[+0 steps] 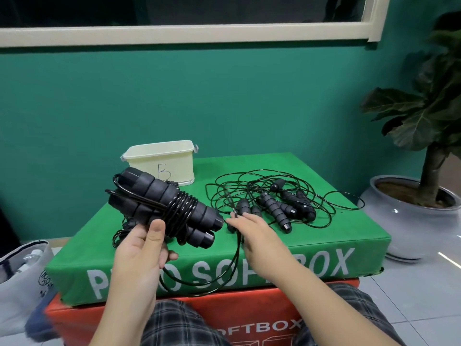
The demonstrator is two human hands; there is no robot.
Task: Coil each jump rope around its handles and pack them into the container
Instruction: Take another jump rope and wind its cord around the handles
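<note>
Black foam handles (172,208), two together with cord wound around the middle, are held in the left hand (142,248) above the green soft box (324,236). The right hand (252,228) pinches the loose cord (237,248). More uncoiled jump ropes (279,203) lie on the box, near the cream container (162,158).

The left hand (144,248) was raised with its fingers (156,232) curled in a grip; the right hand (252,233) reached forward, fingers pinched together.
</note>
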